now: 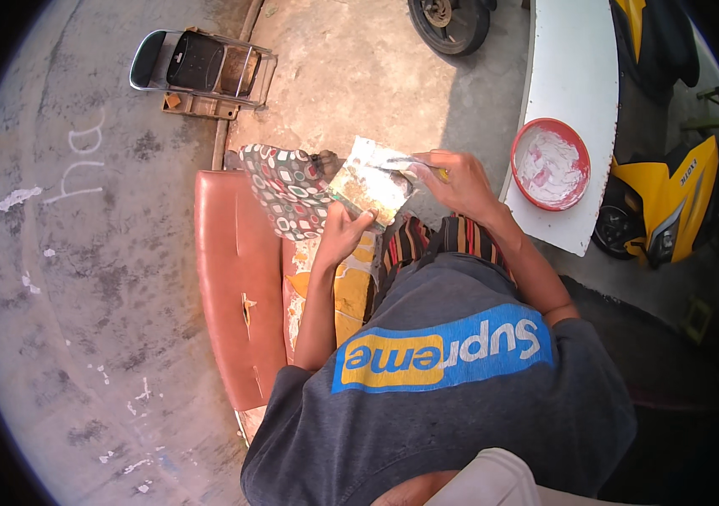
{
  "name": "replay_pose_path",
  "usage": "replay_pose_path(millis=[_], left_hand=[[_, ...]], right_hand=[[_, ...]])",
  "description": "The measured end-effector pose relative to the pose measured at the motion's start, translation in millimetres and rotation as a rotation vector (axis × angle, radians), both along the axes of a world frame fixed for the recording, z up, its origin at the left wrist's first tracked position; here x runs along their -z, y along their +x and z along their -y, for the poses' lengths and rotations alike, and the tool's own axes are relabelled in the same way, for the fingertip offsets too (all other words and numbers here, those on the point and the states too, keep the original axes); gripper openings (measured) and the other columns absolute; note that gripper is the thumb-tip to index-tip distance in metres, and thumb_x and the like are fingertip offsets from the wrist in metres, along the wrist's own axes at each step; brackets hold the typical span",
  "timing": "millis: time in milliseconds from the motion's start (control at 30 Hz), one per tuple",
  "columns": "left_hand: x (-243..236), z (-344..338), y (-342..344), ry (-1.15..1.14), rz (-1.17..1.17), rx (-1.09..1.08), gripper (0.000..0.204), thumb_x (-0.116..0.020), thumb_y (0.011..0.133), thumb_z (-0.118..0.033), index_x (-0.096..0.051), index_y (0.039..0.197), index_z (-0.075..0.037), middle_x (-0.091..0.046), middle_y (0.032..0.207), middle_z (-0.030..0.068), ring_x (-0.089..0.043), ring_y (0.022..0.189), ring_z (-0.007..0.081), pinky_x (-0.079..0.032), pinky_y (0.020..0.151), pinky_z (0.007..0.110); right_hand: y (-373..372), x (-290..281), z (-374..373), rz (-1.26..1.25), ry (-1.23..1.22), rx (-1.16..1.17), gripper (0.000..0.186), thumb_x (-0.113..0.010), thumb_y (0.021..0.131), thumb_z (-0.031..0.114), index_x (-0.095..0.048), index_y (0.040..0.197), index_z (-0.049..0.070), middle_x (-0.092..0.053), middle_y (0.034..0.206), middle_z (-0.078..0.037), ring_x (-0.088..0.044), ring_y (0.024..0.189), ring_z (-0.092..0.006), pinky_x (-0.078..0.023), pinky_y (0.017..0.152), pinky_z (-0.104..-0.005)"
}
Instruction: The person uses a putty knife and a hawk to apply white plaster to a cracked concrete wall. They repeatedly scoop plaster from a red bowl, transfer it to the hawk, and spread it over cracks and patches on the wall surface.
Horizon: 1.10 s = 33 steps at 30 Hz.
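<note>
My left hand [345, 234] is closed on the near edge of a flat square piece [368, 190], thumb on top. The piece is tilted and bright with glare; its far edge is covered in white paste, while the rest looks yellowish and rough. A thin spreading tool [410, 161], probably a putty knife, is gripped in my right hand [462, 181]. Its tip lies at the pasted part of the piece, and a bit of yellow handle shows by my fingers. To the right, a red bowl [583, 173] holds white paste smeared up its inside.
The bowl stands on a long white board [566, 67]. A brown padded seat [237, 278] with a torn cover and a patterned cloth [292, 190] are at my left. Beyond lie a folding chair [199, 63] and a wheel [452, 21]. A yellow motorbike [671, 202] stands right.
</note>
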<state>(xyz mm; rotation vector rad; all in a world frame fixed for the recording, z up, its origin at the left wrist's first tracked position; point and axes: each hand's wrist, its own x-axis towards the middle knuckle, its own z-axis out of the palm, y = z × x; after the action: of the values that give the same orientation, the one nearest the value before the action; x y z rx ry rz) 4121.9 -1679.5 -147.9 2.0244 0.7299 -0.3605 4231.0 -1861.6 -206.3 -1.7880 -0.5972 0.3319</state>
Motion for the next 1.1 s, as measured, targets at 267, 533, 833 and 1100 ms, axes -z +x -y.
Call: replay_pose_path(millis=[267,533,833,1100], left_hand=[[43,-23,-9,-0.012,0.246,-0.122,0.023,-0.063,0.082,-0.013,-0.053,0.07,0.004,-0.053,0.066,0.0036,-0.053,0.063,0.0086,-0.046,0.052,0.025],[23,-4,-2,-0.176,0.225,0.069,0.026,-0.063,0.083,-0.011,-0.053,0.066,0.006,-0.05,0.058,0.0012,-0.051,0.052,0.0074,-0.044,0.048,0.025],[50,-24,-9,-0.507,0.2,-0.31,0.059,-0.061,0.079,-0.015,-0.032,0.128,0.002,-0.053,0.112,0.0146,-0.06,0.088,0.0196,-0.05,0.063,0.027],[39,-18,3,-0.61,0.395,-0.378,0.055,-0.048,0.079,-0.016,-0.034,0.129,0.0,-0.052,0.113,0.0125,-0.055,0.096,0.0192,-0.047,0.079,0.028]], right_hand=[[3,21,28,0.039,-0.185,-0.039,0.023,-0.061,0.085,0.017,-0.066,0.098,-0.002,-0.067,0.088,-0.017,-0.065,0.07,-0.024,-0.048,0.063,-0.0323],[6,5,5,0.025,-0.077,0.021,0.024,-0.059,0.085,0.022,-0.067,0.098,0.003,-0.067,0.086,-0.016,-0.064,0.075,-0.0272,-0.048,0.066,-0.0339],[16,11,18,-0.102,0.101,0.092,0.03,-0.064,0.083,0.017,-0.062,0.108,0.0,-0.066,0.082,-0.013,-0.061,0.068,-0.0164,-0.047,0.063,-0.027],[-10,19,22,-0.114,-0.113,-0.084,0.032,-0.059,0.086,0.02,-0.059,0.111,0.0,-0.066,0.088,-0.015,-0.065,0.082,-0.0254,-0.048,0.072,-0.0329]])
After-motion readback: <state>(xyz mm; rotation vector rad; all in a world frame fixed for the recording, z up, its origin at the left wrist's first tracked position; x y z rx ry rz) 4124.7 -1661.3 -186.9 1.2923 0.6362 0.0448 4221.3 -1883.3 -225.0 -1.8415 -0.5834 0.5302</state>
